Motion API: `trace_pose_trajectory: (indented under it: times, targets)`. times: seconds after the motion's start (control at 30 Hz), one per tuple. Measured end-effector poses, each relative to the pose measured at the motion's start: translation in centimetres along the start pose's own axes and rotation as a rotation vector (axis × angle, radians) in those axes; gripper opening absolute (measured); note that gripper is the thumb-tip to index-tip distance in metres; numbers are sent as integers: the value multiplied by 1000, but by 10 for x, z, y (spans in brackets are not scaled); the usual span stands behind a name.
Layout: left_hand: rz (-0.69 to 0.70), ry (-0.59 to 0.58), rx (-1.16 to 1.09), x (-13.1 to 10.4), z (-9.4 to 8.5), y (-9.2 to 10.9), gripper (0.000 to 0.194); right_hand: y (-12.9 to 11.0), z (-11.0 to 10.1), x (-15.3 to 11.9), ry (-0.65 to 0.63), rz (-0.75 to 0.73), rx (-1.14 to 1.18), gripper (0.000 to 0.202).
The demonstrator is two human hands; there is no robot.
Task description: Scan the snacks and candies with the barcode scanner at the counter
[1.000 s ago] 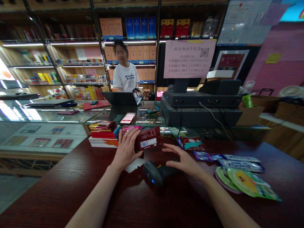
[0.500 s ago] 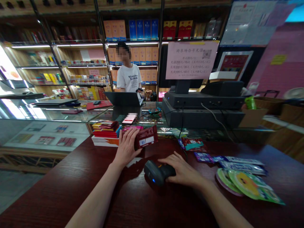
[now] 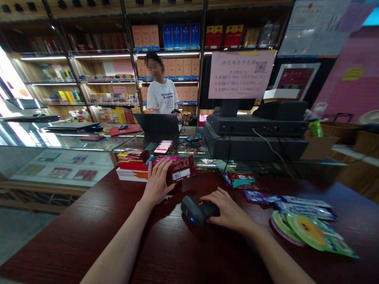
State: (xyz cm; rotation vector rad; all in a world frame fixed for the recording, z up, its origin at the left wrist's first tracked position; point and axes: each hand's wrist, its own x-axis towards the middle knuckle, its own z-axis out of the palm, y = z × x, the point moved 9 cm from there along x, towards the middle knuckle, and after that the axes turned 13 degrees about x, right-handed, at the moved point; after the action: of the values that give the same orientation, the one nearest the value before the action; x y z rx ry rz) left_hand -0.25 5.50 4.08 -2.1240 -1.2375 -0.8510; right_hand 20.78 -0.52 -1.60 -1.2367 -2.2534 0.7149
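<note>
Head camera view: a shopper-side or staff-side role unclear, a person at a dark wooden counter [image 3: 97, 221] grips a handheld scanner [image 3: 194, 211] by its handle with the curled fingers and thumb of the right hand [image 3: 229, 211], while the left hand [image 3: 156, 183] grasps one end of a maroon packet [image 3: 185, 165], beyond the scanner and slightly to its left, printed label toward the camera. Both holds appear established; lifting the scanner would call for a secure wrap on its handle and a steady packet, its label free of the fingers.
</note>
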Motion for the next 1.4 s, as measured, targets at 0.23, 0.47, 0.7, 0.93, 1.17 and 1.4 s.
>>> trace_pose_trajectory:
  times: [0.23,0.47,0.7,0.93,1.17,1.4]
  targets:
    - [-6,4,15,-2,2,-2,85,-7,-18,-4,57,-5,49,48]
    - [-1,-1,10,-2,2,-1,86,-5,-37,-13,96,36,96,47]
    - [-9,3,6,-3,3,-2,87,1,-42,-20,70,67,120,44]
    - [-5,-1,11,-2,3,-2,85,6,-44,-24,44,73,134,45]
    - [-16,36,-1,-2,0,-2,81,7,-45,-26,39,82,149,45]
    - [-8,10,13,-3,3,-2,85,6,-44,-26,22,93,154,46]
